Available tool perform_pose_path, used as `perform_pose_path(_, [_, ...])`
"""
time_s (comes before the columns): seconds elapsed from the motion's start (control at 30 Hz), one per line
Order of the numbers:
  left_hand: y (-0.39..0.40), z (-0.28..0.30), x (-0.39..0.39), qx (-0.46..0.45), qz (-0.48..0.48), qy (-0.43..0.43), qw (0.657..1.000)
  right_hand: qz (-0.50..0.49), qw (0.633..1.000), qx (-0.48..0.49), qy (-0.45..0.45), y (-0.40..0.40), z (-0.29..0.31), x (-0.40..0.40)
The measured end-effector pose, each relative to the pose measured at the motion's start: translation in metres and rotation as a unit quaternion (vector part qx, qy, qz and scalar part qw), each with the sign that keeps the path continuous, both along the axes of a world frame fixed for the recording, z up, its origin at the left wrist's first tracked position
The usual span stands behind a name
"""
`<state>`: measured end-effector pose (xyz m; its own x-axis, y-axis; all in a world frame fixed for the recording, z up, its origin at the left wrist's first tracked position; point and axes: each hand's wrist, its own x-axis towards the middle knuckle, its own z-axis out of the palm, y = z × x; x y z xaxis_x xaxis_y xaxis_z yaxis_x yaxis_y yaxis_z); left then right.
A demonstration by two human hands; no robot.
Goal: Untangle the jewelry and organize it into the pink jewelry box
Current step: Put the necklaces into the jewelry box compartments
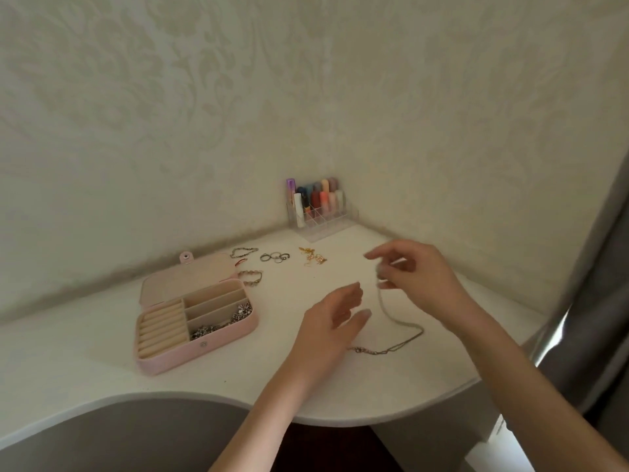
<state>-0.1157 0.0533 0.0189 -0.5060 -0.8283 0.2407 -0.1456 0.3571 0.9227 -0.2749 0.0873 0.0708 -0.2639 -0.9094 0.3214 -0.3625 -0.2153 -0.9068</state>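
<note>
Right hand (pixel 413 277) pinches the chain (pixel 391 318); left hand (pixel 335 320) relaxed, fingers apart

Pink jewelry box (pixel 170 361): one. Chain necklace (pixel 391 315): one. Bracelets (pixel 243 252): two. Ring cluster (pixel 274 257): one, count unclear. Gold pieces (pixel 311 257): one heap. Clear organizer (pixel 320 223): one. Hands: two.

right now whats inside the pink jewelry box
The open pink jewelry box holds silvery jewelry pieces in its front right compartments. The ring rolls on its left look bare, and the back compartments seem empty. What lies beneath the pile is hidden.
</note>
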Motion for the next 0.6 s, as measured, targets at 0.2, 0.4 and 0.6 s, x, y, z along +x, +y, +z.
perform_pose_path(0.2, [-0.007, 0.009, 0.019, 0.082, -0.003, 0.069, 0.994, 0.102, 0.994, 0.012, -0.045, -0.031, 0.024, 0.045])
perform_pose_path(0.4, [-0.016, 0.010, 0.085, 0.054, 0.108, 0.008, 0.993, 0.083, 0.990, -0.052, -0.098, -0.086, 0.048, 0.066])
perform_pose_path(0.6, [-0.024, 0.029, 0.129, 0.028, 0.194, -0.022, 0.980, 0.096, 0.988, -0.080, -0.089, -0.133, 0.075, 0.092])
